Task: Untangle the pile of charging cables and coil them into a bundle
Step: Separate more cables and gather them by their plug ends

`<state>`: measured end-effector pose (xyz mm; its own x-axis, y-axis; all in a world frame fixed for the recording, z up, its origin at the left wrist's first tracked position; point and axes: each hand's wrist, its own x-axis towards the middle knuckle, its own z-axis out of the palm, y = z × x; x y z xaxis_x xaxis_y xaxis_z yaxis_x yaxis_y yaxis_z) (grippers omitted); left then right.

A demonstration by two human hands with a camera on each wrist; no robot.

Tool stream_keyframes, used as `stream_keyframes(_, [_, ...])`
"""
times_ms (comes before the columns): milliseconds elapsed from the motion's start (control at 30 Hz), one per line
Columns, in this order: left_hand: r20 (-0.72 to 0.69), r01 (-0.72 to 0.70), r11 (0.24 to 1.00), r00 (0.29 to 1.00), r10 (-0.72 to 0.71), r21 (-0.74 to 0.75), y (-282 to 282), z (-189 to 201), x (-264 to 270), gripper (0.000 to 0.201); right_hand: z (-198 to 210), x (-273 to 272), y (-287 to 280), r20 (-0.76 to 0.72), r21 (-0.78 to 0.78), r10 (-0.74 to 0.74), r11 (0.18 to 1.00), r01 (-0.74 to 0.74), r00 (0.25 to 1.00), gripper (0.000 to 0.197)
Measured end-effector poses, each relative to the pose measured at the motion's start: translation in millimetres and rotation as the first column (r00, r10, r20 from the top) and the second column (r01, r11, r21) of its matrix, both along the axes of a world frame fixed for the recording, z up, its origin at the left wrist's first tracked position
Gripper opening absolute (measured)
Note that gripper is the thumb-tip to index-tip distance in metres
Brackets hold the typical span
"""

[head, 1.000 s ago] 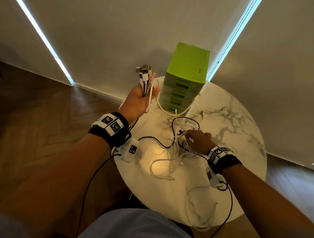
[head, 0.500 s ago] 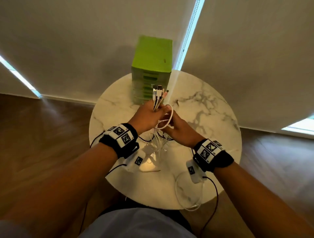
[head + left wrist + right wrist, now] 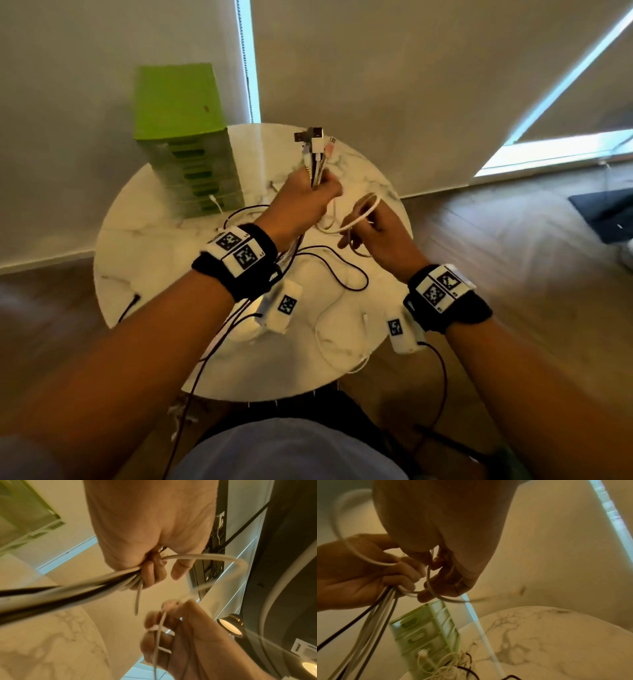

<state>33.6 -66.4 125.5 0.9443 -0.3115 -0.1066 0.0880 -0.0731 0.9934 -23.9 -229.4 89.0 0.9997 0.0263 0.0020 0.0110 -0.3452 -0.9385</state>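
My left hand (image 3: 305, 202) grips a bunch of white and black charging cables (image 3: 313, 161) above the round marble table (image 3: 154, 274); their plugs (image 3: 313, 137) stick up out of the fist. The cable tails (image 3: 68, 586) run back past the wrist. Just to the right, my right hand (image 3: 373, 226) pinches a loop of white cable (image 3: 363, 214) that arcs over to the left fist. In the right wrist view the same white cable (image 3: 429, 582) passes through my right fingers (image 3: 436, 589). Loose black cable (image 3: 342, 270) and white cable (image 3: 329, 339) lie on the table below.
A green drawer unit (image 3: 185, 137) stands at the table's back left, with a white plug (image 3: 214, 200) lying against its front. Walls close in behind the table. Wooden floor surrounds it, and a dark mat (image 3: 606, 212) lies at the right.
My right hand left the pile on the table, rose to the left fist and now draws a white loop out to the right. The head view swung right.
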Motion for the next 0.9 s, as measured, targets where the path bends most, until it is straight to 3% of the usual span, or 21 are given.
stream_keyframes(100, [-0.142,-0.056,0.995,0.989,0.045,-0.081,-17.7,-2.6,-0.7,0.006,-13.9,-19.8,-38.6,-0.074,-0.011,-0.085,0.996,0.084,0.994,0.008])
stream_keyframes(200, [-0.175,-0.062,0.995,0.984,0.046,-0.083,-32.7,-10.3,-3.5,0.007,-42.4,-42.3,-75.0,-0.157,-0.188,-0.056,0.982,0.026,0.986,0.009])
stream_keyframes(333, [-0.135,0.052,0.995,0.989,-0.063,-0.085,-50.8,-24.6,-12.1,0.017,-99.0,-66.9,-121.2,-0.277,-0.447,-0.044,0.890,-0.088,0.960,0.024])
stream_keyframes(500, [-0.124,0.259,0.966,0.959,-0.254,0.022,-88.7,-60.4,-38.7,0.017,-133.9,-91.4,-145.4,-0.336,-0.528,-0.182,0.849,-0.025,0.924,0.038])
stream_keyframes(533, [-0.114,0.285,0.958,0.954,-0.278,0.041,-97.0,-68.4,-43.4,0.016,-133.2,-94.8,-146.0,-0.316,-0.530,-0.160,0.848,-0.034,0.935,0.038])
stream_keyframes(667, [-0.087,0.284,0.953,0.958,-0.275,0.109,-120.9,-82.9,-50.5,0.011,-106.9,-95.3,-136.7,-0.309,-0.364,0.112,0.904,-0.226,0.944,0.074])
stream_keyframes(733, [-0.068,0.279,0.946,0.960,-0.272,0.164,-130.3,-83.9,-49.6,0.011,-90.5,-92.8,-131.8,-0.301,-0.359,0.218,0.876,-0.322,0.928,0.067])
stream_keyframes(833, [-0.022,0.266,0.942,0.963,-0.268,0.206,-133.8,-85.1,-43.4,0.010,-79.0,-91.6,-134.3,-0.333,-0.434,0.322,0.782,-0.447,0.886,0.030])
stream_keyframes(900, [-0.010,0.247,0.946,0.968,-0.251,0.210,-132.9,-85.3,-37.4,0.009,-81.2,-94.6,-146.8,-0.463,-0.499,0.265,0.711,-0.496,0.846,0.033])
